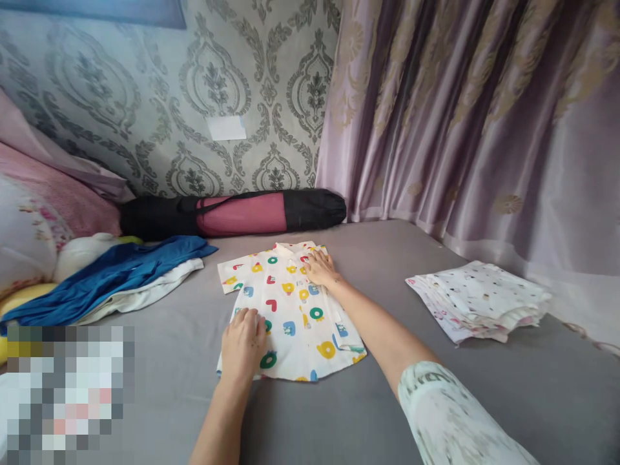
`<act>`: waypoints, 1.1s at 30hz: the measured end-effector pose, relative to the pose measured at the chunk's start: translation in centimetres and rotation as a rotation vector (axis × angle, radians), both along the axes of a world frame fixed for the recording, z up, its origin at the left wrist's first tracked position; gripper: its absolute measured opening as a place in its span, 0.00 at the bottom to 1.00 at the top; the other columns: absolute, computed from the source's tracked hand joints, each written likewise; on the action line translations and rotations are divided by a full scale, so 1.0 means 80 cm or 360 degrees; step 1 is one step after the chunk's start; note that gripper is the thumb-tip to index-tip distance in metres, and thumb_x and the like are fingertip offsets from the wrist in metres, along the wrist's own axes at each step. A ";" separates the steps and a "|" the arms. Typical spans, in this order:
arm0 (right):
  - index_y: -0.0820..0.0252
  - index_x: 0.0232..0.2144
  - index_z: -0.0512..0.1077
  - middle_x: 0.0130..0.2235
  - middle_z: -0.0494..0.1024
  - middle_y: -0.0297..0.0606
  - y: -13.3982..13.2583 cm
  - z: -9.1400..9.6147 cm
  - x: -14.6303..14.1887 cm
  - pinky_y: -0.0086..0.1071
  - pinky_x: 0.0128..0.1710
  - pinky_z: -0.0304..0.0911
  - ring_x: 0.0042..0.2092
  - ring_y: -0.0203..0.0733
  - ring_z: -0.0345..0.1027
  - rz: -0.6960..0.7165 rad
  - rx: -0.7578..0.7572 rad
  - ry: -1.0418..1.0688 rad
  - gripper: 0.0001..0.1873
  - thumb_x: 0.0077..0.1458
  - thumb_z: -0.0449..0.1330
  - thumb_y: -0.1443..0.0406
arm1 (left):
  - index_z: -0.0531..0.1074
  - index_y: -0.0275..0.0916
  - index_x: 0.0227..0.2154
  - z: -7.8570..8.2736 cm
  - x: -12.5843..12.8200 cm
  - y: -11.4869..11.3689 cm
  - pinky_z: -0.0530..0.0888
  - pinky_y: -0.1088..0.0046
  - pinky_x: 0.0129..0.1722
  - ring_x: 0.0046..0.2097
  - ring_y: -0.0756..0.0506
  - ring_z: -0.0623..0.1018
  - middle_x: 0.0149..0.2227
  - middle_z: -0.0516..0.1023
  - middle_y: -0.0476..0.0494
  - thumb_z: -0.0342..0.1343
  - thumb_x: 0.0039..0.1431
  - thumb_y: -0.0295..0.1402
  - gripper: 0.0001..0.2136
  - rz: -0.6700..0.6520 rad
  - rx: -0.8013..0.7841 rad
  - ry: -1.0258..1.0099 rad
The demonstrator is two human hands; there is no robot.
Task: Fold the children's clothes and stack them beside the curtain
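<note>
A small white short-sleeved shirt (290, 342) printed with red, green, yellow and blue letters lies spread on the grey bed sheet, its collar at the far end. My left hand (245, 339) rests on its lower left part, palm down, with the fingers laid over the cloth. Farther up, my right hand (320, 267) presses flat on the shirt's upper right, near the collar, fingers apart. One sleeve sticks out at the left. Along the right the cloth looks folded inward, and no sleeve sticks out there.
A stack of folded white printed clothes (484, 294) lies to the right. At the left are a blue garment (121, 274), a white garment (159, 290) and pillows (24, 226). A black and pink roll bag (242, 214) lies against the wall, beside the purple curtain (436, 116).
</note>
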State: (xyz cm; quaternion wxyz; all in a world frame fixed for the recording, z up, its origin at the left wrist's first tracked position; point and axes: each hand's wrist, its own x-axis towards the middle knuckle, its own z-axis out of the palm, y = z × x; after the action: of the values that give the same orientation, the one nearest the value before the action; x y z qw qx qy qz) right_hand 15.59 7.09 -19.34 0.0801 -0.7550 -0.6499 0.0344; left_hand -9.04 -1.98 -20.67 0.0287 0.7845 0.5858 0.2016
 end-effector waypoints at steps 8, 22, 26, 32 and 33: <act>0.51 0.67 0.46 0.69 0.41 0.38 0.048 -0.019 0.000 0.56 0.63 0.29 0.69 0.53 0.28 -0.0116 -0.0150 0.0113 0.34 0.63 0.33 0.48 | 0.71 0.39 0.37 -0.001 0.002 -0.002 0.69 0.66 0.48 0.51 0.41 0.74 0.49 0.74 0.39 0.47 0.62 0.30 0.07 0.0052 -0.0008 -0.0007; 0.52 0.67 0.43 0.70 0.37 0.41 0.057 -0.012 0.002 0.57 0.62 0.31 0.69 0.52 0.28 -0.0132 -0.0281 0.0167 0.35 0.62 0.32 0.48 | 0.70 0.36 0.45 0.015 -0.022 0.003 0.69 0.67 0.45 0.49 0.40 0.73 0.47 0.74 0.36 0.46 0.63 0.33 0.12 0.0367 -0.0213 -0.0112; 0.59 0.68 0.40 0.70 0.36 0.42 0.058 -0.006 -0.019 0.52 0.64 0.28 0.69 0.46 0.26 -0.0026 -0.0166 0.0081 0.35 0.64 0.30 0.51 | 0.70 0.35 0.40 0.023 -0.030 0.003 0.68 0.66 0.42 0.45 0.39 0.73 0.39 0.74 0.35 0.47 0.62 0.32 0.10 0.0459 -0.0242 -0.0020; 0.68 0.67 0.42 0.69 0.38 0.41 0.069 -0.013 -0.072 0.48 0.65 0.22 0.69 0.43 0.26 0.0312 -0.0070 -0.0015 0.36 0.64 0.33 0.53 | 0.66 0.35 0.38 0.042 -0.026 -0.003 0.67 0.70 0.36 0.41 0.42 0.75 0.39 0.72 0.36 0.42 0.65 0.30 0.09 0.0550 -0.0485 0.0006; 0.68 0.67 0.42 0.69 0.39 0.41 0.074 -0.013 -0.078 0.48 0.65 0.23 0.69 0.43 0.27 0.0333 -0.0080 -0.0011 0.36 0.64 0.33 0.53 | 0.65 0.35 0.39 0.043 -0.026 -0.003 0.67 0.71 0.34 0.40 0.42 0.75 0.40 0.72 0.36 0.41 0.66 0.31 0.09 0.0562 -0.0546 -0.0019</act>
State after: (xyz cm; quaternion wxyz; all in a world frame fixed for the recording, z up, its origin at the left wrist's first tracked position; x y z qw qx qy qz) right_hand 9.36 12.97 -20.39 0.0549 -0.6849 -0.7244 0.0563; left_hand -11.11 -2.22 -17.23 0.1292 0.6525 0.7392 0.1057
